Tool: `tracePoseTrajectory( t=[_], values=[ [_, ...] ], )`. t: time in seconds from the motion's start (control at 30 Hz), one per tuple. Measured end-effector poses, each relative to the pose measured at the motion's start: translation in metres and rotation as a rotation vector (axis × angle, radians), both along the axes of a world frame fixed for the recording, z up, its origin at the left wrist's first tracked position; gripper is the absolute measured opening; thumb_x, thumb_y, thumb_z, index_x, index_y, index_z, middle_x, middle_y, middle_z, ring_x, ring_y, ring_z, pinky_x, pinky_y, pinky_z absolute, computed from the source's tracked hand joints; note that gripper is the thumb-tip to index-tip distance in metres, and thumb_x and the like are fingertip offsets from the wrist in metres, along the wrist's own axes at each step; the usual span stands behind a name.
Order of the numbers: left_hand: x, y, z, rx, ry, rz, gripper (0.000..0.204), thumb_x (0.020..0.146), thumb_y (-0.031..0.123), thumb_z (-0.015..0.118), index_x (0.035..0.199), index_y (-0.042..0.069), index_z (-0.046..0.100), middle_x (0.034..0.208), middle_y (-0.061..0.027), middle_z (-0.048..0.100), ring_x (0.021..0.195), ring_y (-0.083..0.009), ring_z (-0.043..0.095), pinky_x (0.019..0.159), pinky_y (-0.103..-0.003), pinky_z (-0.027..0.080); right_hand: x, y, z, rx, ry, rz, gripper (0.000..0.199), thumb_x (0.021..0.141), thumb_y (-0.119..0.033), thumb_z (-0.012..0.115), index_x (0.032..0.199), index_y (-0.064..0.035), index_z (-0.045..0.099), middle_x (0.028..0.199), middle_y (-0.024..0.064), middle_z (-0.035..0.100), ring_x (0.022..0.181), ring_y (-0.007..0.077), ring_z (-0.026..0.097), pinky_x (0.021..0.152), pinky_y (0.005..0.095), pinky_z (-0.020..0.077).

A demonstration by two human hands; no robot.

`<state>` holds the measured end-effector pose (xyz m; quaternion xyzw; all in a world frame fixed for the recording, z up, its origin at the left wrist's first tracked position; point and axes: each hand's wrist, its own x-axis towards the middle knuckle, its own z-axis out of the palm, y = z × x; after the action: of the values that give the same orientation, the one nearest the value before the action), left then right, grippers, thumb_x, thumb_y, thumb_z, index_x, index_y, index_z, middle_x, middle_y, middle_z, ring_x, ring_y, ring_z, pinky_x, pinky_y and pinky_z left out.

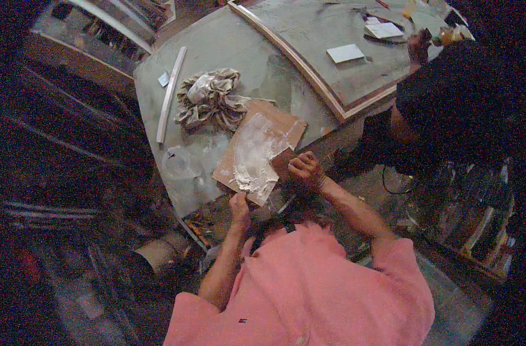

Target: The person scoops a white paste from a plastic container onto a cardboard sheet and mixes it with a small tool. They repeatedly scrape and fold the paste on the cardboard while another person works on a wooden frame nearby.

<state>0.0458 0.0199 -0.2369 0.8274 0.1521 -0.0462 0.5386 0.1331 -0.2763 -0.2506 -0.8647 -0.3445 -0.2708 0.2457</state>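
Note:
A brown board (pixel 298 130) lies at the near edge of the table, its upper face partly coated with thick white paste (pixel 254 151). The fingers of my left hand (pixel 239 209) pinch the board's near edge, close to a lumpy ridge of the paste. In my right hand (pixel 307 169) is a flat dark-brown piece (pixel 282 164), gripped by closed fingers. Its left edge meets the paste on the board's right side. Whether this piece is wood or card I cannot make out.
A crumpled beige cloth (pixel 210 99) sits beyond the board, left of which lies a pale strip (pixel 171 95). A wooden frame (pixel 300 63) spans the far right, with a white rectangular card (pixel 345 53) inside it. Another person (pixel 442 98) in dark clothing works at the right.

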Motion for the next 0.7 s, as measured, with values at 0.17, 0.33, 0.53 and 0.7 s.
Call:
tracePoseTrajectory(
  t=[0.17, 0.33, 0.53, 0.7],
  values=[
    [0.008, -0.006, 0.014, -0.010, 0.099, 0.080, 0.033, 0.094, 0.026, 0.052, 0.090, -0.003, 0.065, 0.085, -0.0069, 0.065, 0.075, -0.0183, 0.058, 0.069, -0.039, 0.047, -0.022, 0.003, -0.019, 0.045, -0.029, 0.039, 0.019, 0.072, -0.018, 0.071, 0.090, -0.0130, 0.067, 0.091, 0.0000, 0.064, 0.085, 0.0188, 0.063, 0.080, 0.0390, 0.0479],
    [0.013, -0.019, 0.044, 0.057, 0.119, 0.042, 0.035, 0.095, 0.030, 0.055, 0.093, -0.003, 0.067, 0.088, -0.0106, 0.068, 0.077, -0.0208, 0.064, 0.066, -0.040, 0.053, -0.053, -0.012, -0.036, -0.062, 0.058, 0.069, 0.018, 0.073, -0.019, 0.070, 0.090, -0.0137, 0.066, 0.095, 0.0020, 0.065, 0.090, 0.0191, 0.064, 0.083, 0.0396, 0.0475],
    [0.004, -0.049, 0.029, -0.388, 0.156, 0.176, 0.036, 0.095, 0.030, 0.058, 0.103, -0.003, 0.069, 0.093, -0.0135, 0.070, 0.081, -0.0255, 0.068, 0.067, -0.042, 0.057, -0.106, -0.055, -0.042, 0.399, 0.412, -0.344, 0.016, 0.080, -0.021, 0.074, 0.090, -0.0126, 0.065, 0.091, 0.0060, 0.067, 0.085, 0.0270, 0.066, 0.081, 0.0369, 0.0501],
    [0.013, -0.015, -0.007, 0.017, 0.059, -0.055, 0.034, 0.095, 0.028, 0.057, 0.109, -0.001, 0.070, 0.098, -0.0106, 0.070, 0.085, -0.0264, 0.068, 0.070, -0.040, 0.058, -0.099, -0.036, -0.038, 1.234, 0.972, -0.526, 0.014, 0.084, -0.016, 0.070, 0.096, -0.0082, 0.069, 0.088, 0.0015, 0.069, 0.077, 0.0160, 0.063, 0.072, 0.0315, 0.0502]
  ],
)
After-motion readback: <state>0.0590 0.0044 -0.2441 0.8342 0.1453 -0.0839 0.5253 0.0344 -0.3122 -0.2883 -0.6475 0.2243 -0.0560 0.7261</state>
